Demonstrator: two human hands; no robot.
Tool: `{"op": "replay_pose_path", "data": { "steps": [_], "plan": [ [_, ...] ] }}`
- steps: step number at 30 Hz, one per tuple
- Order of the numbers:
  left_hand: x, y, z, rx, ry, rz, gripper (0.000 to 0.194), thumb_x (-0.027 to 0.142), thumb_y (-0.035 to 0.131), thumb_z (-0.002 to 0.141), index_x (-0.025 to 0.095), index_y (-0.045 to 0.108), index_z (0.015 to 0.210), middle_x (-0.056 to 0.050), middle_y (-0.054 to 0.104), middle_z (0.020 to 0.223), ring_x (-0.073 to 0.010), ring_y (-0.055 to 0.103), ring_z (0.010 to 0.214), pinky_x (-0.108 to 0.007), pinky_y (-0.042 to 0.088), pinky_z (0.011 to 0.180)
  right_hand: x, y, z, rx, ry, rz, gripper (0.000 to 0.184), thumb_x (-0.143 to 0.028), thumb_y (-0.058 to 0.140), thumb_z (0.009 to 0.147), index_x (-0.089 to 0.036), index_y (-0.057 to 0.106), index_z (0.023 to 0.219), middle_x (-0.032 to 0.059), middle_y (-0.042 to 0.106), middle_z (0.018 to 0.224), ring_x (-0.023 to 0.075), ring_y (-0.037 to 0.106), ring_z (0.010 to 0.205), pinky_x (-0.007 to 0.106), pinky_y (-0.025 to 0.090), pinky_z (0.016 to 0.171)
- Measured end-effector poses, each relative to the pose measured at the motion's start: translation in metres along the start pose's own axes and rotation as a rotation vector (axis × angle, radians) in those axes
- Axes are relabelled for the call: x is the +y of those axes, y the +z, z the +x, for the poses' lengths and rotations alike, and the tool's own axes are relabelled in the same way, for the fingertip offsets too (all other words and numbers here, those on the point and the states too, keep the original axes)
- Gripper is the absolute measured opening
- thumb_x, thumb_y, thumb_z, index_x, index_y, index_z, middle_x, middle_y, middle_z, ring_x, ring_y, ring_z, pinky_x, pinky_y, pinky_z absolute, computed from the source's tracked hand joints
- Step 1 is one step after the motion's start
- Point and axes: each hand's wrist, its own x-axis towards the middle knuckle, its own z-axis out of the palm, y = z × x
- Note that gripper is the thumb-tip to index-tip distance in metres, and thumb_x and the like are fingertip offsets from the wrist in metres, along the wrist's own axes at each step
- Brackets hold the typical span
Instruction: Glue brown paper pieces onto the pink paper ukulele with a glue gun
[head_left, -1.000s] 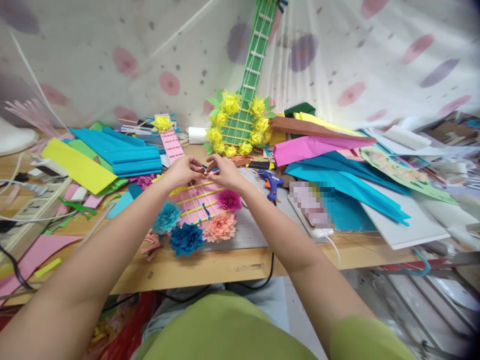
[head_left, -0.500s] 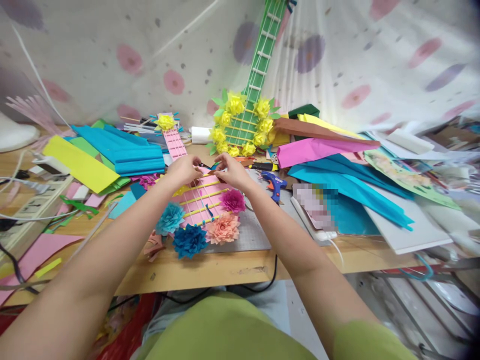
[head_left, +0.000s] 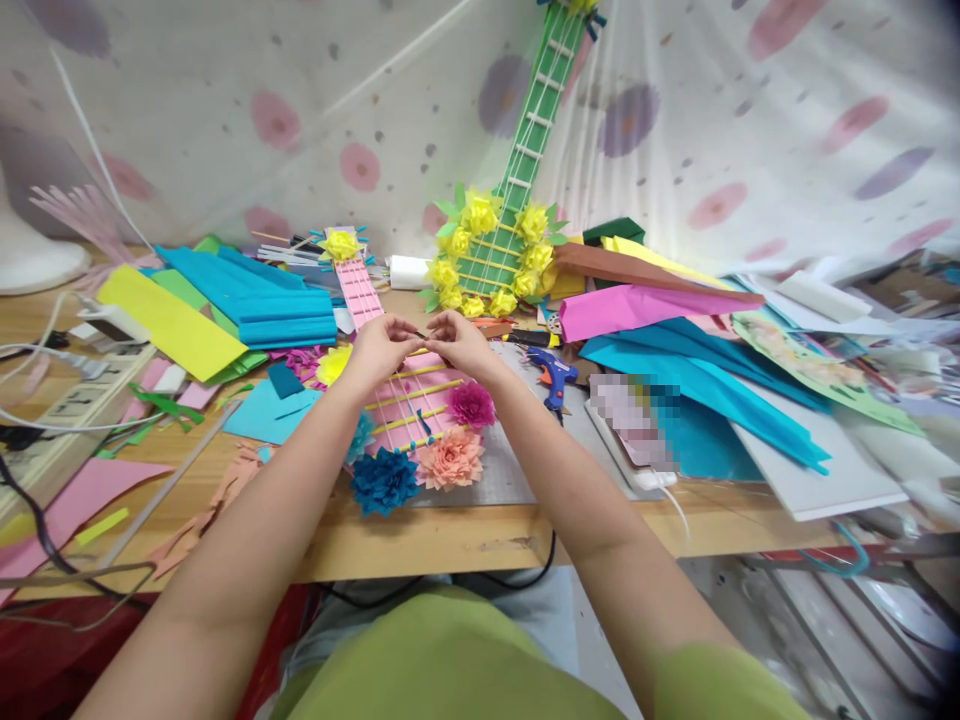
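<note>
My left hand (head_left: 384, 350) and my right hand (head_left: 463, 347) meet above a pink paper guitar (head_left: 427, 378), fingertips pinched close together. Between them is a small dark sliver, too tiny to name. The guitar lies flat, with white strings over yellow crossbars and a pink neck (head_left: 358, 290) pointing away from me. Around its body sit a dark blue paper flower (head_left: 384, 480), a peach one (head_left: 451, 458), a magenta one (head_left: 471, 404) and a yellow one (head_left: 334, 366). A light blue flower is partly covered by my left forearm.
A green paper guitar (head_left: 525, 160) with yellow flowers leans against the curtain. Right of my hands are a blue glue gun (head_left: 551, 370), a phone (head_left: 628, 420) and folded crepe paper (head_left: 705, 375). Leftward lie blue crepe paper (head_left: 281, 315), paper scraps and a power strip (head_left: 75, 400).
My two hands have come closer together, fingertips now almost touching over the guitar. My left forearm has shifted right, uncovering more scraps. The whole view has moved slightly.
</note>
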Motion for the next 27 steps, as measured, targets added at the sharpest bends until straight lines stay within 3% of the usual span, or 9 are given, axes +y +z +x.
{"op": "replay_pose_path", "data": {
  "steps": [6, 15, 21, 27],
  "plan": [
    [-0.005, -0.005, -0.001, 0.050, 0.024, -0.015, 0.017, 0.012, 0.068, 0.066, 0.015, 0.058, 0.079, 0.001, 0.062, 0.063, -0.0121, 0.058, 0.049, -0.024, 0.047, 0.046, -0.007, 0.003, 0.001, -0.053, 0.025, 0.061, 0.027, -0.012, 0.063, 0.065, -0.019, 0.047, 0.085, -0.0053, 0.060, 0.070, 0.0116, 0.061, 0.073, 0.025, 0.045, 0.069],
    [-0.003, -0.013, -0.003, 0.078, 0.006, 0.043, 0.012, 0.014, 0.065, 0.071, 0.015, 0.057, 0.080, -0.002, 0.065, 0.067, -0.0120, 0.060, 0.048, -0.021, 0.044, 0.044, -0.007, 0.004, 0.005, -0.026, 0.035, 0.016, 0.027, -0.020, 0.067, 0.066, -0.019, 0.047, 0.084, -0.0056, 0.058, 0.067, 0.0115, 0.059, 0.067, 0.026, 0.043, 0.066],
    [-0.004, -0.017, -0.001, 0.024, -0.035, -0.034, 0.033, 0.010, 0.074, 0.059, 0.016, 0.053, 0.083, 0.000, 0.065, 0.069, -0.0125, 0.060, 0.048, -0.023, 0.048, 0.046, -0.004, 0.004, 0.007, -0.041, 0.031, 0.020, 0.027, -0.025, 0.069, 0.065, -0.019, 0.048, 0.082, -0.0047, 0.057, 0.069, 0.0119, 0.058, 0.068, 0.027, 0.044, 0.067],
    [-0.004, -0.015, 0.000, 0.105, 0.006, -0.070, 0.023, 0.008, 0.071, 0.059, 0.015, 0.054, 0.074, 0.003, 0.060, 0.066, -0.0092, 0.057, 0.049, -0.020, 0.046, 0.046, -0.002, 0.002, 0.007, -0.019, 0.008, -0.016, 0.024, -0.025, 0.068, 0.065, -0.019, 0.049, 0.079, -0.0040, 0.057, 0.074, 0.0118, 0.058, 0.069, 0.026, 0.045, 0.067]
  ]
}}
